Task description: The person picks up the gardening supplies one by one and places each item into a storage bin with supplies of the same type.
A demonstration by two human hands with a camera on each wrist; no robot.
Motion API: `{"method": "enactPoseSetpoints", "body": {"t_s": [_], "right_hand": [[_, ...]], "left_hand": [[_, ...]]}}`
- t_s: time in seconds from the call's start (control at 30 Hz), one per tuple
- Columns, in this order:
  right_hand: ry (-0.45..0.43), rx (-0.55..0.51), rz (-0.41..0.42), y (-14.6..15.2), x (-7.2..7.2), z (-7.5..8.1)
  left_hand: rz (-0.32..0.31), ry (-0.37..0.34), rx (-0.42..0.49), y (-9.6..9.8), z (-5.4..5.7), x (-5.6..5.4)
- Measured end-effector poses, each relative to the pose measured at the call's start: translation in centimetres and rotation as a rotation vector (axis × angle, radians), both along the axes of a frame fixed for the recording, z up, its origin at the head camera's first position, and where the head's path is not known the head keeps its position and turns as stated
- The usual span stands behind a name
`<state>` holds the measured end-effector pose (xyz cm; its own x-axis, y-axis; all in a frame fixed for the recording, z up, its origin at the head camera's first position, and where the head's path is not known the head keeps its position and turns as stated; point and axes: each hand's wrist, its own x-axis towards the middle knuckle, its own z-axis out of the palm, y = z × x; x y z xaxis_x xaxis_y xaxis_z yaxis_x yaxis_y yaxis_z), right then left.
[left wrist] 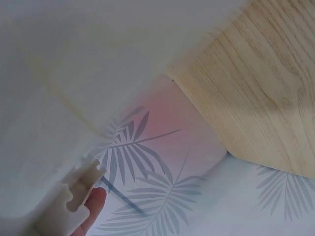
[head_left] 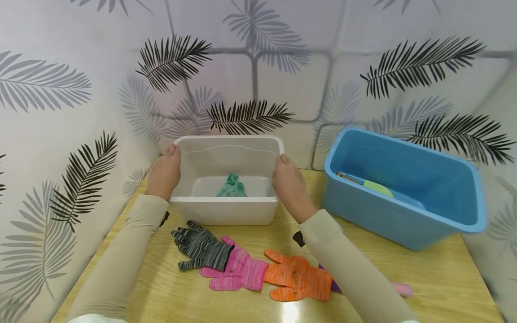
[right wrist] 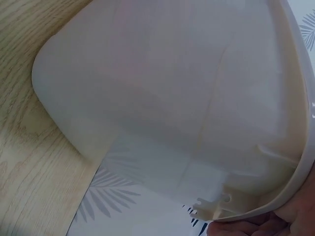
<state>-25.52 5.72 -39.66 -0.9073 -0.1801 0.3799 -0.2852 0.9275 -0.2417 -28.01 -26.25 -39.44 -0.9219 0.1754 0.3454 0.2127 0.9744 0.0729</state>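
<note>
A white plastic bin (head_left: 226, 211) stands near the back of the table, and a crumpled green cloth-like item (head_left: 233, 186) lies inside it. My left hand (head_left: 164, 172) grips the bin's left rim; in the left wrist view a fingertip (left wrist: 94, 204) curls against the rim's underside. On the opposite side my right hand (head_left: 291, 186) holds the right rim, its fingers tucked under the lip in the right wrist view. In front of the bin lie a black-grey knit glove (head_left: 203, 246), a pink glove (head_left: 240, 269) and an orange glove (head_left: 300, 277), overlapping in a row.
A blue bin (head_left: 375, 215) stands at the right, holding a light-green-bladed utensil (head_left: 377, 187) and a brown-handled item. Partly under my right forearm are a purple item (head_left: 336, 286) and a pink rod-like end (head_left: 402, 289). Leaf-patterned wall covering (head_left: 282, 80) borders the wooden table (head_left: 194, 305).
</note>
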Motion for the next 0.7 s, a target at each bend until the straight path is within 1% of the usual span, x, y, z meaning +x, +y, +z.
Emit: {"method": "enactPoseSetpoints", "body": {"t_s": [0.1,0.3,0.43,0.57,0.7], "right_hand": [[0.005,-0.014,-0.01,0.1,0.4,0.0],[-0.015,-0.006,-0.028,0.3,1.3,0.2],[-0.025,0.002,-0.041,0.4,1.9,0.3],[-0.054,0.012,-0.048,0.6,2.5,0.5],[-0.08,0.02,-0.047,0.7,2.9,0.6]], "left_hand": [[-0.015,0.004,-0.001,0.1,0.0,-0.1],[-0.033,-0.033,0.012,0.3,0.1,-0.2],[-0.054,-0.042,0.016,0.4,0.0,-0.2],[-0.066,-0.058,0.006,0.4,-0.1,-0.1],[-0.073,-0.053,-0.002,0.5,-0.1,0.3]]}}
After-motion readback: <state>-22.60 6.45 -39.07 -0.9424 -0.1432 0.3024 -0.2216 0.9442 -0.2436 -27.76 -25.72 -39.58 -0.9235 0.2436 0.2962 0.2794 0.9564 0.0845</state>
